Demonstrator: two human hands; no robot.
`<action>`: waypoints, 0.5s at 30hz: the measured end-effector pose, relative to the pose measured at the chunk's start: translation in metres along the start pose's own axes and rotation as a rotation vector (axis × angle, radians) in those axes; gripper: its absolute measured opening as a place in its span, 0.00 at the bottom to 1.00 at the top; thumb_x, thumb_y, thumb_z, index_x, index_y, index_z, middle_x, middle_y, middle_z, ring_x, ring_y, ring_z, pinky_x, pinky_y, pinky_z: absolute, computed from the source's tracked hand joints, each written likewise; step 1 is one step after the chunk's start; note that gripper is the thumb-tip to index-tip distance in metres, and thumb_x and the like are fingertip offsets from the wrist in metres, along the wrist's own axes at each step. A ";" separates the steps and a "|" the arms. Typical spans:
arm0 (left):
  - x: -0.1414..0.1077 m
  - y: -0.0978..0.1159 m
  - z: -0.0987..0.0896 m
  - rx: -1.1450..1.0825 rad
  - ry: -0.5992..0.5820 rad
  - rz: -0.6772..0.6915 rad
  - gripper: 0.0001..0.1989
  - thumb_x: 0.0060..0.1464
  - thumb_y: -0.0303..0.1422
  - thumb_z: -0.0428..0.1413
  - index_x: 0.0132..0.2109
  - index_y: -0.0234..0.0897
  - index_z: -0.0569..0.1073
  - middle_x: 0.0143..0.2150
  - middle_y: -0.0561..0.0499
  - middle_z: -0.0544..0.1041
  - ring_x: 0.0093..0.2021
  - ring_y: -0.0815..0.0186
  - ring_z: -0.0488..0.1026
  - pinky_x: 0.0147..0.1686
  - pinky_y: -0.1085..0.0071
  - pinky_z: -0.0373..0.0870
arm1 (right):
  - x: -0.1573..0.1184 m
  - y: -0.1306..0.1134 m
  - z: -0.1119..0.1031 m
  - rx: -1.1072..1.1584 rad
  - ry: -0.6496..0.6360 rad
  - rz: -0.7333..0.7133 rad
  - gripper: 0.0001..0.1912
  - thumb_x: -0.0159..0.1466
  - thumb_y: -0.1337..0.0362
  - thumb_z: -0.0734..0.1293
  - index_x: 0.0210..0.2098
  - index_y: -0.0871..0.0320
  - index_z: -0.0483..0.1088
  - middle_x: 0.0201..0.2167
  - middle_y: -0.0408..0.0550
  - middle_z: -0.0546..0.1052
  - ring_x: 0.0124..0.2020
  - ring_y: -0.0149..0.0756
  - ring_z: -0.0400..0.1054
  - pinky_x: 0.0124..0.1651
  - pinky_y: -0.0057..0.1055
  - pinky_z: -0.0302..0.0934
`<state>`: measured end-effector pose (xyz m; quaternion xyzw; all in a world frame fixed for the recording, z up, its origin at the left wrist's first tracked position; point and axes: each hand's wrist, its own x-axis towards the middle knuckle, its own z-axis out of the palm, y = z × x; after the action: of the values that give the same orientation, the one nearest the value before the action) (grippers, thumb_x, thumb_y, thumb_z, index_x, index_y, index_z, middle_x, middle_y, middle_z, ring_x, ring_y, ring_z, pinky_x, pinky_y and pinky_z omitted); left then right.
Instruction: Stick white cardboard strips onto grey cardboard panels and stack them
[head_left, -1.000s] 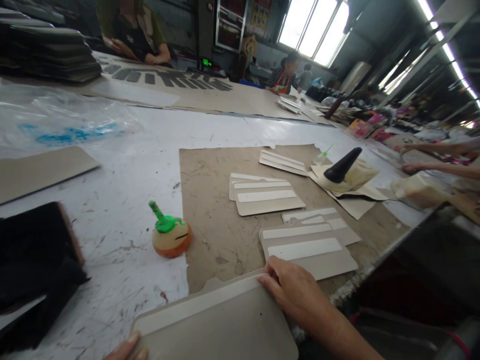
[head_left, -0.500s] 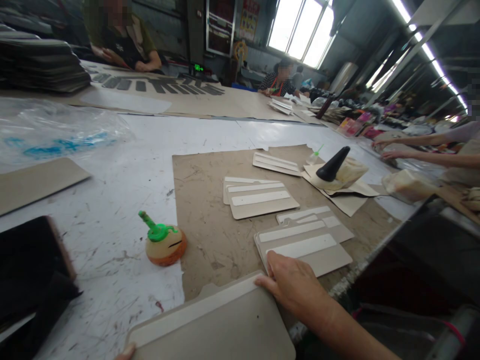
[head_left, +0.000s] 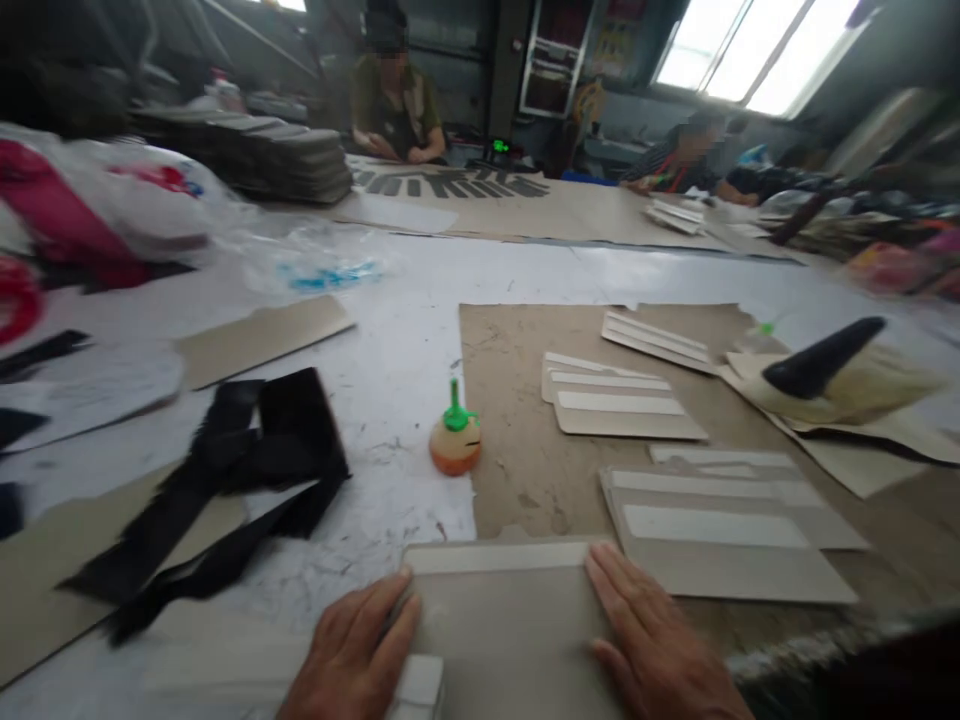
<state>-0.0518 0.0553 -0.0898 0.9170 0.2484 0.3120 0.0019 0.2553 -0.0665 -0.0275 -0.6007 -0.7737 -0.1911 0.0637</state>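
A flat grey-beige board panel (head_left: pixel 510 630) with a white strip along its far edge lies in front of me, its near part cut off by the frame. My left hand (head_left: pixel 360 645) grips its left edge, thumb on the near side and fingers by the far corner. On the right edge my right hand (head_left: pixel 652 640) holds it, fingers stretched toward the far corner and thumb lower down. Beside my right hand, a stack of similar panels (head_left: pixel 727 560) with white strips rests on the brown sheet. A small stack of white strips (head_left: pixel 424 685) is next to my left hand.
A round bottle with green nozzle (head_left: pixel 455 445) stands at the brown sheet's (head_left: pixel 517 490) left edge. More panels (head_left: pixel 622 415) lie farther back. A black cone-shaped object (head_left: pixel 821 360) rests at right. Black material scraps (head_left: pixel 292 440) lie at left. Co-workers sit across the table.
My view has swung left, shifting the table's items rightward. My left hand has come further into view at the panel's left edge. The panel now lies squarer to me, between both hands.
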 end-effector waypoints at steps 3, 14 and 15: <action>0.007 0.006 -0.005 0.003 0.020 -0.018 0.19 0.56 0.22 0.43 0.54 0.30 0.66 0.55 0.36 0.67 0.56 0.55 0.63 0.51 0.60 0.65 | -0.011 0.010 0.015 -0.050 -0.003 -0.088 0.30 0.68 0.58 0.55 0.64 0.68 0.48 0.55 0.57 0.68 0.54 0.44 0.65 0.47 0.38 0.65; 0.006 0.012 0.001 -0.032 0.086 -0.043 0.18 0.58 0.20 0.41 0.53 0.30 0.66 0.55 0.37 0.66 0.54 0.56 0.63 0.50 0.58 0.63 | 0.102 -0.005 0.020 0.254 0.056 0.181 0.23 0.70 0.58 0.51 0.57 0.68 0.59 0.52 0.60 0.68 0.54 0.43 0.60 0.56 0.42 0.57; 0.005 0.011 0.002 -0.028 0.089 -0.034 0.18 0.58 0.20 0.41 0.53 0.29 0.67 0.55 0.37 0.66 0.54 0.55 0.63 0.50 0.58 0.62 | 0.112 -0.010 0.028 0.243 0.062 0.206 0.25 0.70 0.58 0.51 0.59 0.68 0.56 0.54 0.61 0.66 0.56 0.45 0.58 0.56 0.44 0.56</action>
<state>-0.0418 0.0481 -0.0862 0.8978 0.2592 0.3561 0.0090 0.2195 0.0430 -0.0185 -0.6585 -0.7231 -0.1069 0.1790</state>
